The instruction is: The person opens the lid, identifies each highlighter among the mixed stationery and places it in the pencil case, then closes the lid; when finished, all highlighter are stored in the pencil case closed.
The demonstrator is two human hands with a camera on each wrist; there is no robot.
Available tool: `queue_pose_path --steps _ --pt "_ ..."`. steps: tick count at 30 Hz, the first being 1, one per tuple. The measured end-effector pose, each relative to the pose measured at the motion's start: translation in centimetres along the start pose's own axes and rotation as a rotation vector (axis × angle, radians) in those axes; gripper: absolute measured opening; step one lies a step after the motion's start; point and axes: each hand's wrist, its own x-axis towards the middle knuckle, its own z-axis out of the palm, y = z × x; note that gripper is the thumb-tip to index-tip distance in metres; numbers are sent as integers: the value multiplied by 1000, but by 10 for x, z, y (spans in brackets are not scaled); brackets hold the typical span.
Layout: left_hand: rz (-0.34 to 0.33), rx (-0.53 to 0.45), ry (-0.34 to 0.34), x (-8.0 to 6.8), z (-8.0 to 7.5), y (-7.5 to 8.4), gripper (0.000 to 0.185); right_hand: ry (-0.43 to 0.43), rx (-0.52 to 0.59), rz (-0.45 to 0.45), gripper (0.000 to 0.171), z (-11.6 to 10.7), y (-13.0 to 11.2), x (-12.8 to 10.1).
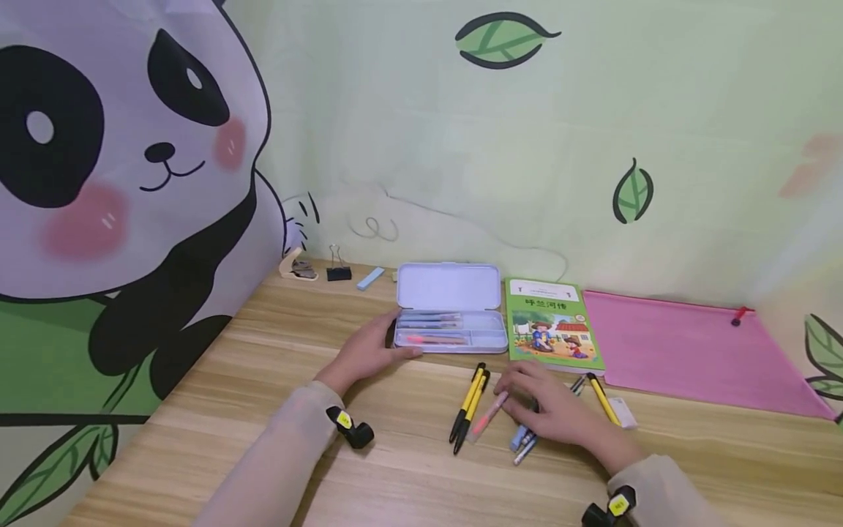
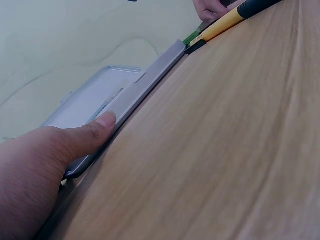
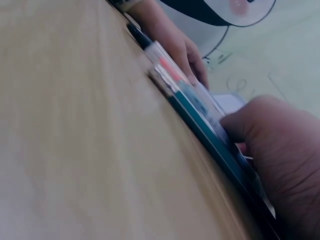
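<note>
Child's study corner at home, wooden desk (image 1: 276, 410), cartoon panda wallpaper (image 1: 112, 168), pencil case (image 1: 448, 307), storybook (image 1: 552, 326)

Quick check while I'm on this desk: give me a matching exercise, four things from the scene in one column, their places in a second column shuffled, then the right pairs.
Things:
1. open pencil case
2. green picture book
3. pink zip pouch
4. black binder clip

Places:
A. far right, by the wall
B. back left, by the panda mural
C. under the left hand's touch
D. between the case and the pouch

Pairs: 1-C, 2-D, 3-A, 4-B
</note>
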Motion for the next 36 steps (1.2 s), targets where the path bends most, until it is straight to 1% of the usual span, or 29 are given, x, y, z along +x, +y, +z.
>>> queue_pose_path --steps 4,9,12,16,19,23,26,29,33,36 --pt "-2 -4 -7 1 2 -1 105 -54 55 7 18 -4 6 -3" --pt "3 0 7 3 0 -3 105 -110 129 38 15 -7 6 -1" --pt "3 5 8 4 0 -4 106 -132 148 52 15 -8 5 0" --pt "-2 0 2 3 1 -4 106 -142 171 53 14 -8 7 -2" --pt "-2 -3 4 3 3 -4 105 -124 207 66 12 -8 9 -4" --pt "-5 -1 2 3 4 -3 105 -70 253 79 9 -8 10 -6" --pt "-8 -2 -3 2 4 -2 105 -25 268 83 10 -8 10 -5" --pt "-9 -3 -1 2 4 -2 104 8 298 118 14 -7 10 -5" --pt "-9 -3 -2 2 4 -3 104 31 352 192 18 -7 9 -6" --pt "-13 -3 -5 2 4 -3 105 41 370 212 18 -7 10 -6"
